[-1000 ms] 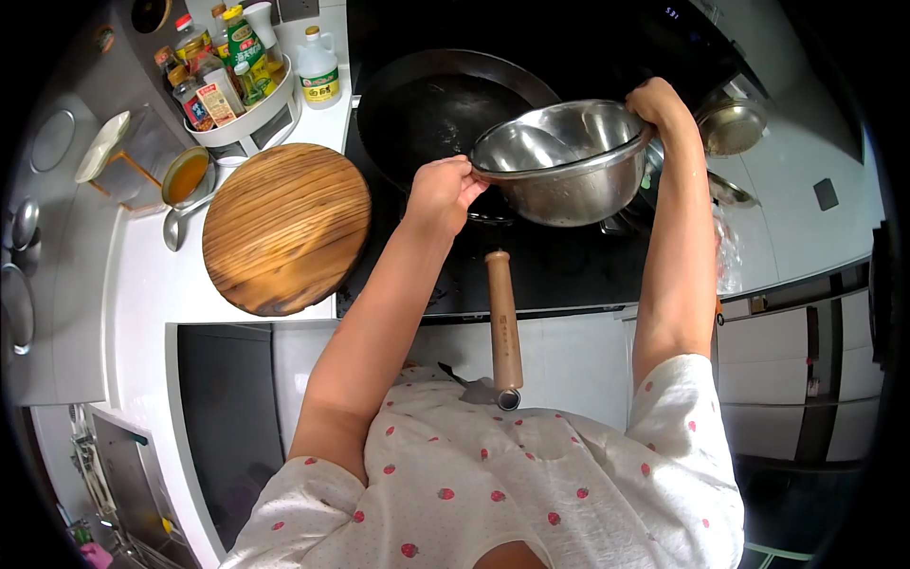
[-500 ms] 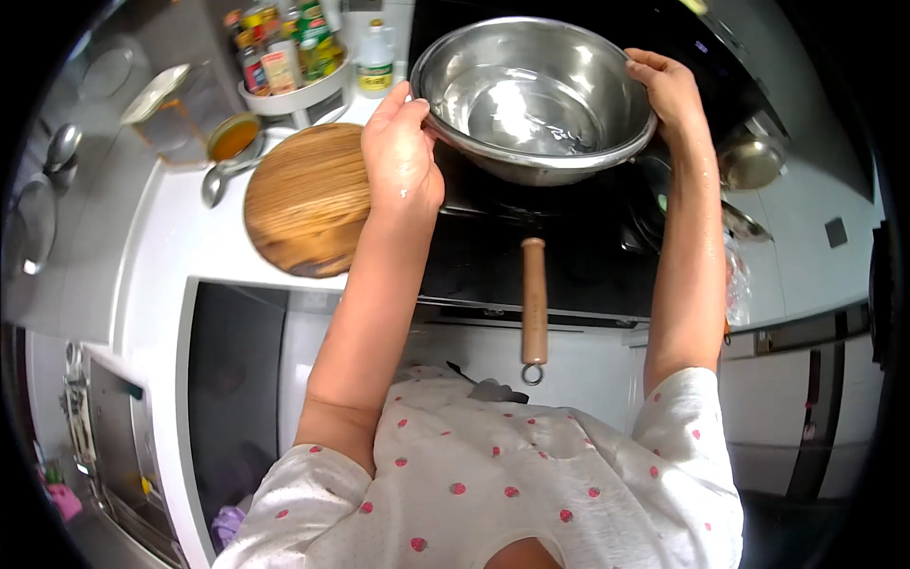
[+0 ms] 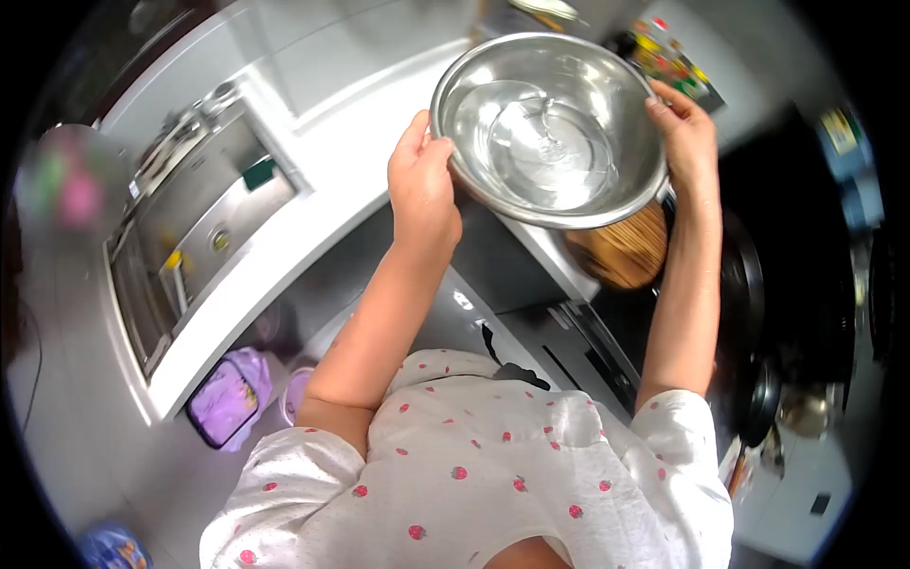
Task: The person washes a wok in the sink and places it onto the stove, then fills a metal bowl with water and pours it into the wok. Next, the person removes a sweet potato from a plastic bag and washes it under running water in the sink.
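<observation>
A large stainless steel bowl (image 3: 464, 180) with clear water (image 3: 531, 142) in it is held up in front of me. My left hand (image 3: 423, 185) grips its rim on the left, thumb on top. On the opposite side my right hand (image 3: 684, 133) pinches the rim, with the other fingers partly behind the bowl. Below the bowl, partly hidden by it, a round wooden cutting board (image 3: 621, 248) lies on the counter.
To the left, a steel sink (image 3: 204, 228) is set into the white counter (image 3: 365, 142). Sauce bottles (image 3: 668, 62) stand at the back right, the black stove (image 3: 796, 256) at the right. On the floor is a bin with a purple bag (image 3: 227, 398).
My body and view have turned left, away from the stove and toward the sink side. The bowl has come along in both hands, and its water is rippling.
</observation>
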{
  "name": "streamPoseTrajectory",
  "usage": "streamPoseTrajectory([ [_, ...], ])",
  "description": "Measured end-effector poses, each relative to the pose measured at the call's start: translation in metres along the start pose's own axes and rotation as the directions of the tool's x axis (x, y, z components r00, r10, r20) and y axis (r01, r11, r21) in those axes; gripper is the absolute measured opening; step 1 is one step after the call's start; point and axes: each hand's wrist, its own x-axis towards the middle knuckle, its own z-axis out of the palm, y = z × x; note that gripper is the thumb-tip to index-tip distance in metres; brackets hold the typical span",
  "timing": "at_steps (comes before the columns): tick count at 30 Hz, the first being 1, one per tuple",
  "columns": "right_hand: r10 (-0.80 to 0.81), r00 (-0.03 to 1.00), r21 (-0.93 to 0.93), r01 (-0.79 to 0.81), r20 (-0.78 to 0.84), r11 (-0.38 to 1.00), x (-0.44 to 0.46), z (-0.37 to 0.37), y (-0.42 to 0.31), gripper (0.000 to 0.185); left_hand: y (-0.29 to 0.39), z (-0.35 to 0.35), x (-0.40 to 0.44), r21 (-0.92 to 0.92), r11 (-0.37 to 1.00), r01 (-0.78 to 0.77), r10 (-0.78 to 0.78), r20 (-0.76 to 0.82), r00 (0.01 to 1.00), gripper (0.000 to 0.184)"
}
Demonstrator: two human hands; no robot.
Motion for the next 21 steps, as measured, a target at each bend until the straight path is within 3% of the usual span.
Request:
streamPoseTrajectory([
  [5, -0.023, 0.993, 0.14, 0.006, 0.117, 0.99, -0.011, 0.17, 0.003, 0.03, 0.073, -0.112, 0.029, 0.195, 0.979, -0.061, 0.112, -0.261, 0.959, 0.04],
  [8, -0.004, 0.969, 0.161, -0.037, 0.246, 0.986, -0.025, 0.257, -0.007, 0.03, 0.1, -0.173, 0.04, 0.239, 0.962, -0.132, 0.227, -0.43, 0.874, 0.04],
  [11, 0.038, 0.926, 0.149, -0.1, 0.375, 0.984, -0.036, 0.329, -0.029, 0.033, 0.123, -0.23, 0.047, 0.278, 0.958, -0.072, 0.229, -0.588, 0.776, 0.039],
  [13, 0.013, 0.903, 0.132, -0.077, 0.43, 0.988, -0.04, 0.371, -0.044, 0.035, 0.126, -0.27, 0.056, 0.242, 0.969, -0.056, 0.223, -0.748, 0.625, 0.039],
  [17, -0.111, 0.847, 0.194, 0.01, 0.519, 0.981, -0.037, 0.452, -0.071, 0.036, 0.131, -0.312, 0.063, 0.185, 0.982, -0.042, 0.179, -0.824, 0.537, 0.037],
  [19, -0.069, 0.768, 0.181, -0.061, 0.637, 0.982, -0.046, 0.475, -0.105, 0.036, 0.136, -0.313, 0.063, 0.175, 0.984, -0.005, 0.152, -0.839, 0.523, 0.032],
  [21, -0.323, 0.745, 0.241, 0.221, 0.583, 0.945, -0.051, 0.52, -0.108, 0.034, 0.134, -0.321, 0.072, -0.011, 0.999, 0.051, -0.034, -0.877, 0.479, 0.027],
])
